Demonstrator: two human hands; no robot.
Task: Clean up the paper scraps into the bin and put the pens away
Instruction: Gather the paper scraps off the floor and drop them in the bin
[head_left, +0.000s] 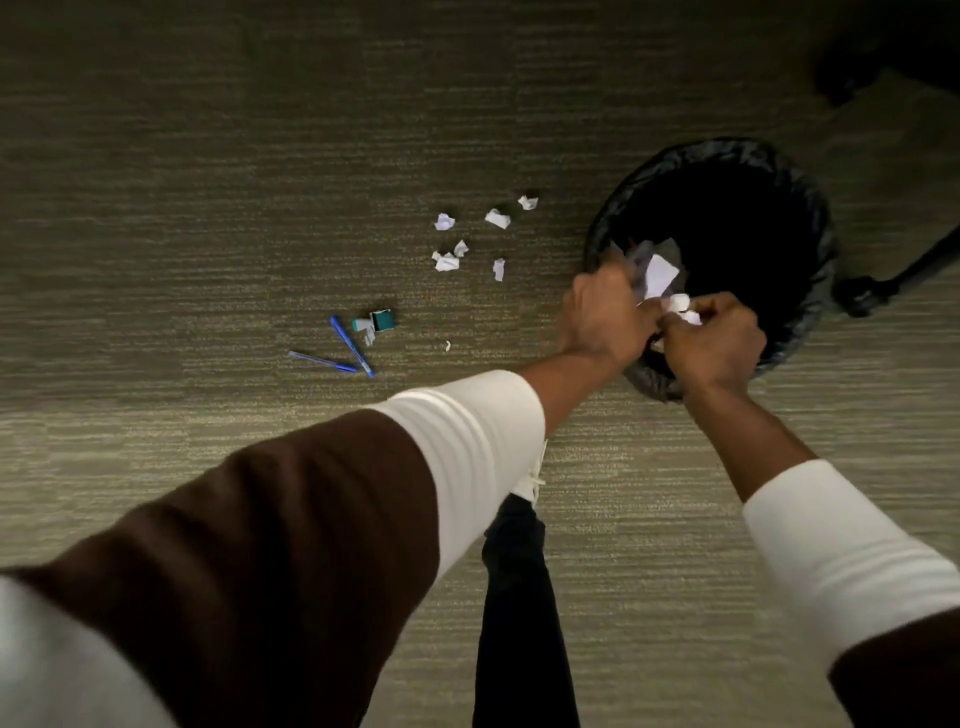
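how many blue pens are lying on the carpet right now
2. One pen lies left of the hands, nearly flat across the view. The other pen lies slanted just right of it, their lower ends close together, beside a small teal object.

Both hands (605, 312) (714, 340) hold crumpled paper (670, 291) over the bin (810, 218); scraps (447, 261) and seemingly two pens (350, 345) lie on carpet (208, 208)

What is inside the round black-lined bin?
Inside the round black-lined bin, white paper shows near the rim by both hands; the rest is too dark to see.
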